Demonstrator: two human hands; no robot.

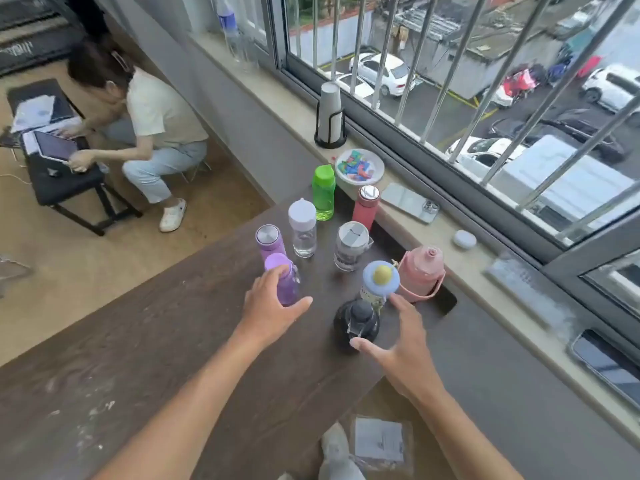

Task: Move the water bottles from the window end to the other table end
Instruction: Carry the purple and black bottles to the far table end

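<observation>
Several water bottles stand grouped at the window end of the dark wooden table. My left hand curves around a translucent purple bottle, fingers on its left, thumb below it, not clamped. My right hand hovers spread, thumb beside a black bottle, index finger near a bottle with a blue lid. Behind stand a pink jug, a grey-lidded tumbler, a clear bottle with a white cap, a purple flask, a green bottle and a red flask.
The windowsill on the right holds a stack of cups, a plate of coloured pieces, two phones and a white case. A person sits with a tablet at the left.
</observation>
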